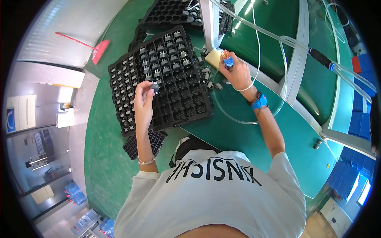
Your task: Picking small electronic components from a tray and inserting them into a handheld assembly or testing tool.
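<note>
My left hand (143,105) pinches a small dark grey plug (154,87) between thumb and fingertips, held over the black compartment tray (174,107). Rows of similar plugs with metal pins fill the tray's far and left pockets; the pockets nearest me and to the right hold none. My right hand (239,75) is closed around a small blue tool (228,62) with an orange, see-through end, whose kind I cannot make out. Beside that hand lies a pale yellow block (213,59). Several loose grey parts (208,77) are scattered between the tray and my right hand.
More black trays (168,14) sit at the far side, and a smaller one (147,144) is low at the left. A white metal frame (209,23) rises from the green table (238,139). A clear tube (242,122) loops beside my right forearm. A red dustpan (101,50) stands at far left.
</note>
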Available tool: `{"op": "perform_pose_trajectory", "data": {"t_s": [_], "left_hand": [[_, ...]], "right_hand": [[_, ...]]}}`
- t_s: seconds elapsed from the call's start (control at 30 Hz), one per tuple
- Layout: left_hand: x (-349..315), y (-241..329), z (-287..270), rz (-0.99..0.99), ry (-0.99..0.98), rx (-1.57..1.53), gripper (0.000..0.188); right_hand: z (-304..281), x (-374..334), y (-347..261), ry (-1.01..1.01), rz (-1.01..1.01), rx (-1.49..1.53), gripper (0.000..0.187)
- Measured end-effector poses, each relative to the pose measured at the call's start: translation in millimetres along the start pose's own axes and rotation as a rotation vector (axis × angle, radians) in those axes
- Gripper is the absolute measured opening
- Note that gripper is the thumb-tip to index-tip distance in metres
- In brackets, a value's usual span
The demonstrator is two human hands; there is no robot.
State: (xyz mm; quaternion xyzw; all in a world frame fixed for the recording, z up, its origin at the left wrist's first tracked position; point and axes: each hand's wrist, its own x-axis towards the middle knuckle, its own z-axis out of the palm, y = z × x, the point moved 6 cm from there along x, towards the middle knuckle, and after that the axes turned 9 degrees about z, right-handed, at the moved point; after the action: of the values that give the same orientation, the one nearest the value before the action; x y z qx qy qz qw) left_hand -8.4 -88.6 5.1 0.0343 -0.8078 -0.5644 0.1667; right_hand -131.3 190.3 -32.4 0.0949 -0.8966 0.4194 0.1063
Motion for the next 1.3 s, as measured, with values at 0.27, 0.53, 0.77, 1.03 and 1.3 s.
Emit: {"op": "perform_pose_trajectory", "data": {"t_s": [0.27, 0.53, 0.77, 1.03, 1.3], "left_hand": [[-4, 6, 11, -0.005, -0.043, -0.066, 0.016], [-8, 3, 16, 0.006, -0.068, -0.081, 0.017], [-7, 4, 19, -0.001, -0.06, -0.108, 0.017], [-9, 3, 20, -0.014, -0.061, -0.116, 0.018], [-15, 9, 29, -0.087, -0.066, -0.361, 0.018]], "right_hand": [[-1, -2, 1, 0.042, -0.023, 0.027, 0.036], [-2, -2, 1, 0.028, 0.023, 0.01, 0.036], [-2, 1, 0, 0.028, -0.028, 0.037, 0.038], [-7, 0, -5, -0.014, 0.018, 0.077, 0.043], [-4, -20, 13, -0.491, 0.223, 0.495, 0.02]]}}
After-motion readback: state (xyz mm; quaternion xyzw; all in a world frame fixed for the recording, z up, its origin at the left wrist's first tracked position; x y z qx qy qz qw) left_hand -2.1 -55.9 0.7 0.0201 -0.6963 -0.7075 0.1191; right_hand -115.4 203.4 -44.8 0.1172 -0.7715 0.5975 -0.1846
